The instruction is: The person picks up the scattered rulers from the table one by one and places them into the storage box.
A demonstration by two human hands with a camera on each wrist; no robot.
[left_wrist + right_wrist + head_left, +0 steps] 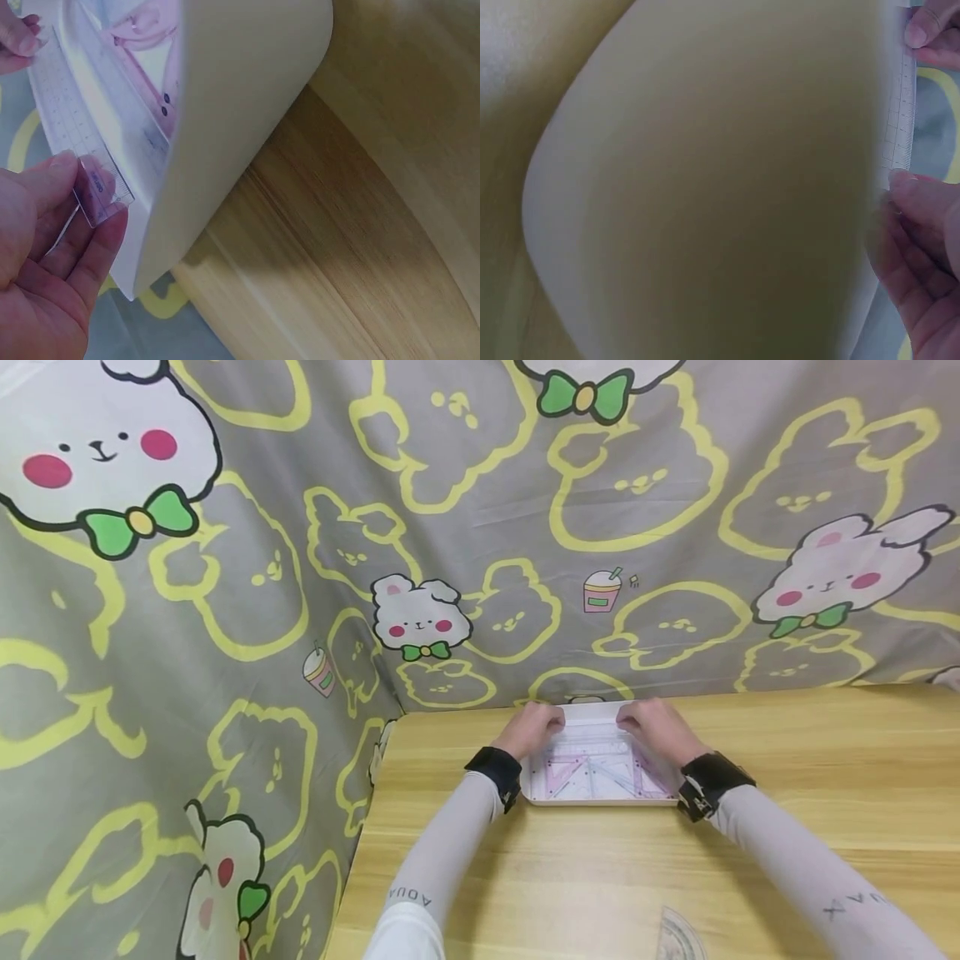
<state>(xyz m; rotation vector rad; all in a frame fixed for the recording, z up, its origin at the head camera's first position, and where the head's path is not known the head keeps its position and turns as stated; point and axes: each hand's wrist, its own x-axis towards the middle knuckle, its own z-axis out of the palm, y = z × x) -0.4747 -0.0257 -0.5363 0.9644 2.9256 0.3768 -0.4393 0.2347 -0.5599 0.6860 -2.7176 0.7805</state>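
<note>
A clear ruler (64,112) with fine markings spans between both hands at the far side of a white tray (600,802). My left hand (531,728) pinches one end of it between thumb and fingers, plain in the left wrist view. The other end is pinched by my right hand (663,732); the right wrist view shows the ruler (900,124) running between the two hands. Inside the tray lie a pink-edged set square (553,770), a bluish set square (611,774) and another clear ruler along the far part.
A clear protractor (677,937) lies on the wooden table (570,860) near the front edge of the head view. A grey curtain (480,535) printed with rabbits hangs right behind the tray and along the left side.
</note>
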